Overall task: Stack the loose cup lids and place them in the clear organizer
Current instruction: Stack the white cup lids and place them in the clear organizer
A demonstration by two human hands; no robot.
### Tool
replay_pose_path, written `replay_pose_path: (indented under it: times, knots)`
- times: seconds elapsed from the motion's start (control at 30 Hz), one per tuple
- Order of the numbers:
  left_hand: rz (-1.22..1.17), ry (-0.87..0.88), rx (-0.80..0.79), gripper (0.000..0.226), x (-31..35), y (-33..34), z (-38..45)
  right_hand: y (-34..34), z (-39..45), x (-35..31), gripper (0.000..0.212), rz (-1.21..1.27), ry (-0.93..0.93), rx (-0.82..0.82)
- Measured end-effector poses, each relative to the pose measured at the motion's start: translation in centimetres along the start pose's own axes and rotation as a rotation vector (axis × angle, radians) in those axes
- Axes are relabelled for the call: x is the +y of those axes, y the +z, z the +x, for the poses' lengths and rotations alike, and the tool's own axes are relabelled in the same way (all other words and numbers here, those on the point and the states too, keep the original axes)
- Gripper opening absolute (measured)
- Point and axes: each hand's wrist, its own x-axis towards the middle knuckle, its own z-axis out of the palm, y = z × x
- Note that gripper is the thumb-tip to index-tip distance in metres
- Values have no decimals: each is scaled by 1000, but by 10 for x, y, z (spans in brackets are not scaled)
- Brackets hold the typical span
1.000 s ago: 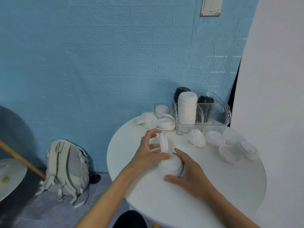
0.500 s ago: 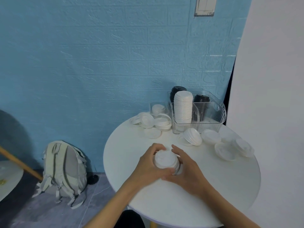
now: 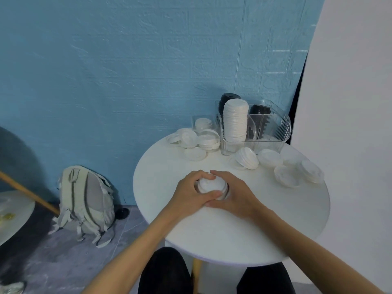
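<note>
Both hands (image 3: 214, 193) hide lid stack (image 3: 211, 184).

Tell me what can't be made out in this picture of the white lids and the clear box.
- Small white stack of plastic lids, head view: left hand and right hand grip around it, hiding its count.
- Black lid stacks in the clear plastic organizer: the tall white lid stack and ribbed walls hide their lower parts.
- Pale round table: cut off at the left edge.

lid stack (image 3: 211, 184) sides hidden by fingers (image 3: 203, 176), shoe (image 3: 11, 287) cut off by edge
</note>
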Motion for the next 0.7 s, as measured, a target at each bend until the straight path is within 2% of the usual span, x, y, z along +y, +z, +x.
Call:
replay_pose_path:
  times: [0.07, 0.2, 0.33, 0.43, 0.5, 0.57, 0.63, 0.7]
  knots:
    - [29, -9, -12, 42, 0, 0, 0, 0, 2, 1, 94, 16, 20, -7]
    - [69, -25, -20, 50, 3, -2, -1, 0, 2, 4, 106, 50, 53, -19]
    - [75, -66, -61, 52, 3, -4, 0, 1, 1, 6, 97, 93, 62, 2]
    - [2, -61, -138, 38, 2, -12, 10, 2, 4, 6, 91, 85, 66, 8]
    - [-81, -78, -51, 25, -1, -16, 24, 2, 7, 7, 88, 67, 54, 20]
    - [-62, -106, 126, 19, -7, -17, 43, 3, 8, 8, 90, 35, 40, 33]
    - [36, -127, 237, 23, -14, -18, 63, 4, 8, 9, 92, 14, 29, 45]
    - [193, -125, 215, 42, -20, -19, 81, 4, 9, 11, 92, 12, 25, 46]
